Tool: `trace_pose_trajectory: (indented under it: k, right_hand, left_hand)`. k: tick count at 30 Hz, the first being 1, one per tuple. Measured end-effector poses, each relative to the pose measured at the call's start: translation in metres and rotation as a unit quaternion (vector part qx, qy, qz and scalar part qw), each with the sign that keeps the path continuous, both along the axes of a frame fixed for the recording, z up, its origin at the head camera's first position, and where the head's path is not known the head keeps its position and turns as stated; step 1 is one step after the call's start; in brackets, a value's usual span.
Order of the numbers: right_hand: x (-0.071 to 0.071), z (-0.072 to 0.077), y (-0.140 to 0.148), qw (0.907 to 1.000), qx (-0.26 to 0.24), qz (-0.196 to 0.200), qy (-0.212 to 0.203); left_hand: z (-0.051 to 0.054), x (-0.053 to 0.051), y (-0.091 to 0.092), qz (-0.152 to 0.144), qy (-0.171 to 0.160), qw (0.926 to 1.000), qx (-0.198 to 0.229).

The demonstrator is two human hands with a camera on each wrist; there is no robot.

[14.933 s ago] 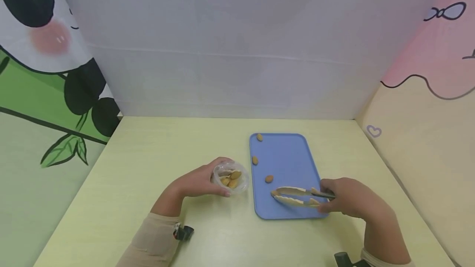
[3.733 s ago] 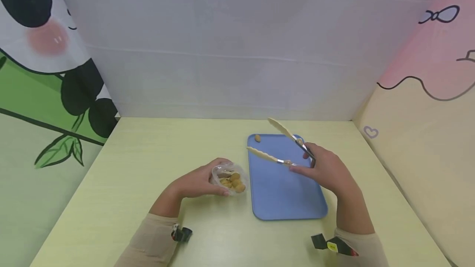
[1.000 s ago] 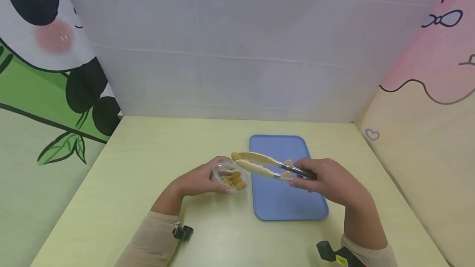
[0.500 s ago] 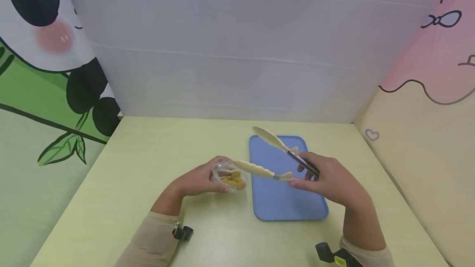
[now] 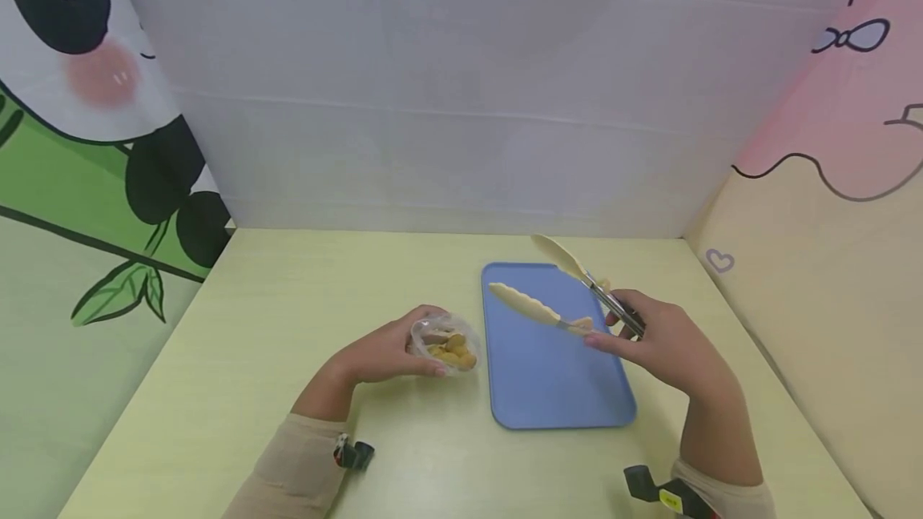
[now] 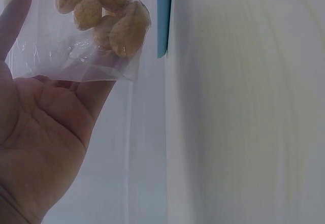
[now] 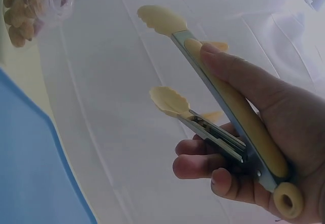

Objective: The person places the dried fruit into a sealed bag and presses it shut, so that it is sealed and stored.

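Note:
My left hand [image 5: 400, 349] grips a clear plastic bag [image 5: 469, 331] by its side, its mouth facing up. Inside lie several brown almonds [image 6: 127, 33], seen through the film in the left wrist view. My right hand [image 5: 667, 339] holds a pair of tongs [image 7: 223, 92] with cream scalloped tips and metal arms. Thumb on one arm and fingers on the other, it keeps the arms spread, and nothing sits between the tips. The tongs are above a blue tray [image 5: 555, 391], whose visible surface bears no almonds.
A pale yellow table [image 5: 346, 271] lies under everything, with a white wall sheet [image 5: 461, 102] behind it. Printed cartoon panels flank both sides. A small black device [image 5: 353, 452] is strapped at the left sleeve, another [image 5: 671, 495] at the right.
Almonds on the tray earlier are gone from it. A second ago the tongs pinched one over the bag; the tips then spread, and the tongs moved right, above the tray. The left hand stayed.

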State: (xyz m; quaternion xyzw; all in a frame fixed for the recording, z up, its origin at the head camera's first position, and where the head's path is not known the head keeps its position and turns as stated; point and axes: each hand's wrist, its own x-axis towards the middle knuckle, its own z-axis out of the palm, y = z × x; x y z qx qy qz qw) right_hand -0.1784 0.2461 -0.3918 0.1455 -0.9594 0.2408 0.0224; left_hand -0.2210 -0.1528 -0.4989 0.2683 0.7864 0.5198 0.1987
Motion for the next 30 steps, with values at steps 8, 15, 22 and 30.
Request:
trace_pose_trajectory:
  k: [8, 15, 22, 30]
  right_hand:
    - [-0.011, -0.013, 0.019, 0.9997, 0.0, -0.024, -0.008]
    - [-0.023, -0.021, 0.038, 0.9959, 0.007, -0.072, -0.054]
    - [-0.04, -0.042, 0.072, 0.9866, 0.027, -0.125, -0.102]
    - [-0.053, -0.069, 0.103, 0.9686, 0.075, -0.188, -0.145]
  left_hand:
    - [-0.005, -0.004, 0.001, -0.006, -0.004, 1.0, 0.002]
    - [-0.011, -0.007, 0.001, -0.001, 0.002, 1.0, -0.003]
    - [-0.016, -0.01, 0.0, 0.003, 0.004, 0.9999, -0.011]
    - [-0.016, -0.01, 0.0, 0.004, 0.006, 0.9999, -0.013]
